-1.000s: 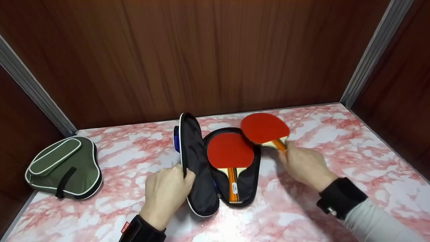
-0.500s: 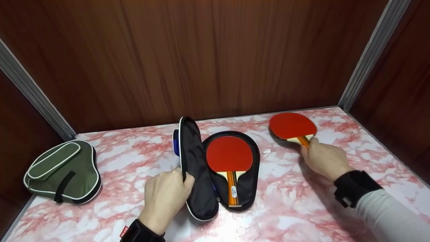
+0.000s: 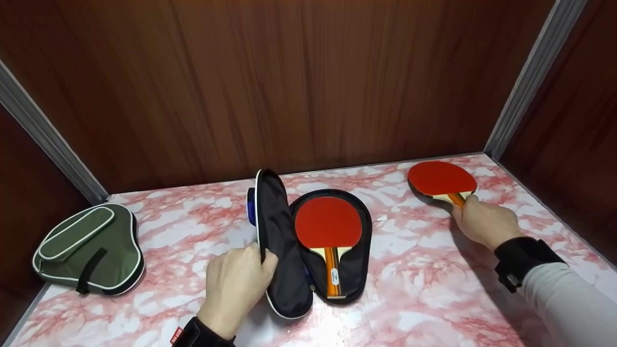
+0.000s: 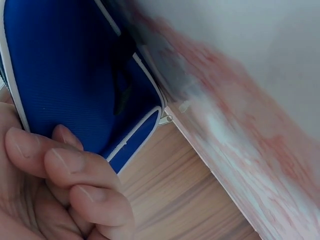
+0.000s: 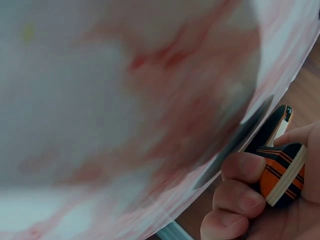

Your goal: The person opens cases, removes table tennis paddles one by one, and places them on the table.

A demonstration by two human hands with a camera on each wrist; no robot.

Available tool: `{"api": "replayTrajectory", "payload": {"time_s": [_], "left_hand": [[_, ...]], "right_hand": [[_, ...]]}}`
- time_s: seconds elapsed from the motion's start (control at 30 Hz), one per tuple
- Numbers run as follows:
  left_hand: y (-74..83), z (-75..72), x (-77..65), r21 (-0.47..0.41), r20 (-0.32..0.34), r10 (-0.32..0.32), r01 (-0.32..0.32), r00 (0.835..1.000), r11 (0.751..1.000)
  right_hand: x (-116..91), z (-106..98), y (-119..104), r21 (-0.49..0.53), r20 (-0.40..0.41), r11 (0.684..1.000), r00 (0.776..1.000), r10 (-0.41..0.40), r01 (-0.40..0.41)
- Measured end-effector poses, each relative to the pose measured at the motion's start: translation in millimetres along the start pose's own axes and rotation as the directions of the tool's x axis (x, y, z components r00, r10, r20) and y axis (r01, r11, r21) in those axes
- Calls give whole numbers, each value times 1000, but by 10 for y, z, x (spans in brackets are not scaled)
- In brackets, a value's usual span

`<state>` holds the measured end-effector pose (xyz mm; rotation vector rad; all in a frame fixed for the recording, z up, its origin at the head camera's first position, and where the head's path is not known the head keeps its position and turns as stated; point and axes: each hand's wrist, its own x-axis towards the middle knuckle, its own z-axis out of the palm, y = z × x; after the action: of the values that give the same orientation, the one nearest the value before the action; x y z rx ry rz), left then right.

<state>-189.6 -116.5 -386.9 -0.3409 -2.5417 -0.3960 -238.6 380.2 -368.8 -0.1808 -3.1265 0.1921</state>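
Note:
My left hand (image 3: 241, 277) grips the rim of the raised lid of a paddle case (image 3: 284, 255), black inside with white piping. The left wrist view shows the lid's blue outside (image 4: 65, 75) beside the curled fingers. In the case's other half lies a red table tennis paddle (image 3: 328, 224), its handle toward me. My right hand (image 3: 487, 221) holds a second red paddle (image 3: 441, 178) by its handle, right of the case and just over the table. Up close in the right wrist view, fingers wrap the orange-and-black striped handle (image 5: 282, 177).
A green paddle case (image 3: 91, 248) with white piping and a black strap lies at the table's left side. Brown wood-grain panels (image 3: 299, 86) with grey metal corner strips enclose the back and sides of the marbled pink-and-white table (image 3: 405, 299).
My right hand has carried the second paddle rightward, from over the case's edge to well right of it. The left hand keeps its grip on the lid, which stays raised.

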Motion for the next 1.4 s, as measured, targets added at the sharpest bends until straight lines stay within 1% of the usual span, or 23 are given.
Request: {"api": "replayTrajectory", "payload": {"time_s": [0.17,0.3,0.57,0.7,1.0,1.17,1.4], "left_hand": [[4,3,-8,-1,18,-7,7,1000,1000],[-3,-5,-7,-1,19,-9,9,1000,1000],[-4,-15,8,-7,31,-10,10,999,1000],[-6,-13,7,-4,26,-10,11,1000,1000],[-6,-4,-6,0,-4,7,-7,1000,1000],[-2,-4,-4,-1,9,1,-1,1000,1000],[7,-1,0,4,26,-8,8,1000,1000]], "right_hand": [[25,11,90,2,18,1000,1000,12,-12],[32,17,107,6,9,1000,1000,-2,2],[31,2,143,-1,22,1000,1000,-22,22],[25,11,159,2,24,999,999,-33,33],[22,38,149,-19,56,1000,998,-14,16],[26,51,156,-22,41,1000,999,-21,22],[50,72,186,-22,50,1000,999,-10,11]]}}
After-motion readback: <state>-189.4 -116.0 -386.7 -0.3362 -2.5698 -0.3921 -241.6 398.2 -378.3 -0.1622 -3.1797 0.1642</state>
